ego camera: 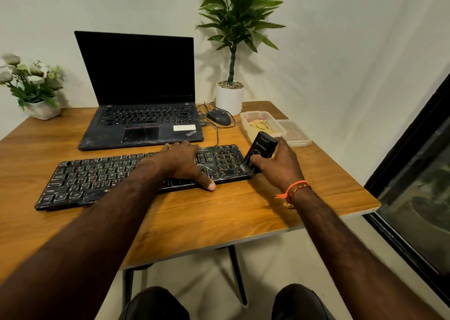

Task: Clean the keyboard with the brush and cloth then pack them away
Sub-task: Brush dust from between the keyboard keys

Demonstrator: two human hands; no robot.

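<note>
While left hand steadies keyboard, brush in right hand grip

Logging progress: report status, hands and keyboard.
Left hand flat on keyboard, steadying. Right hand grips brush, bristles at keyboard's right edge. Cloth in box. Nothing blocking.

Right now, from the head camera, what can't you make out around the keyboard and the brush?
- Brush bristles: small and dark against the keyboard edge, partly hidden by the right hand; contact unclear.
- Keys under the left hand and forearm: covered.
- Key legends: too small to read.
- Cloth in the container: only partly seen through its translucent wall.
</note>
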